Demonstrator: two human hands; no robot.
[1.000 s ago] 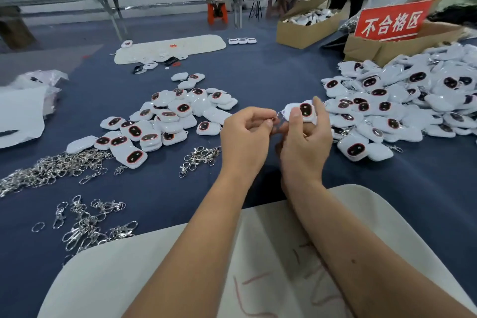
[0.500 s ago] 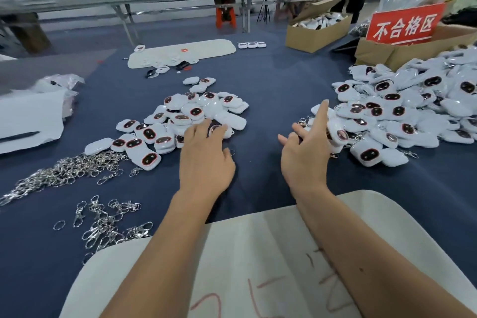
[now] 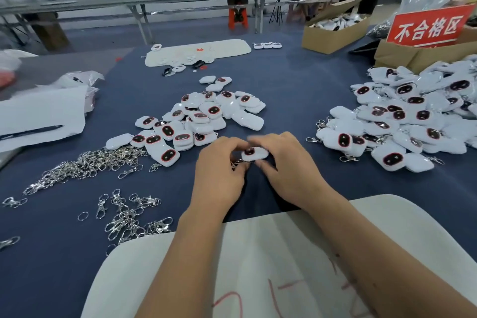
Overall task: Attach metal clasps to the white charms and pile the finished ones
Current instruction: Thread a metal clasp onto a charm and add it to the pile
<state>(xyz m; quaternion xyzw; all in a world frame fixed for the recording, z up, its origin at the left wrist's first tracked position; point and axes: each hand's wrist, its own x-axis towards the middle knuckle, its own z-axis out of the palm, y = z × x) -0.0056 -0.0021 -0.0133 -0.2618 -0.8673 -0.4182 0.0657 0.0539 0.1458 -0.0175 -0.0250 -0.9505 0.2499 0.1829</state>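
A white charm [image 3: 254, 153] is held low over the blue table [image 3: 296, 90], between the two hands, pinched by the curled fingers of the right hand [image 3: 289, 165]. Its long side runs left to right and its dark oval face is turned up and away from the wearer. A metal clasp [image 3: 238, 162] is pinched at the charm's near left corner by the left hand [image 3: 219, 175], between a heap of plain charms [image 3: 196, 116] on the left and a finished pile [image 3: 402, 121] on the right.
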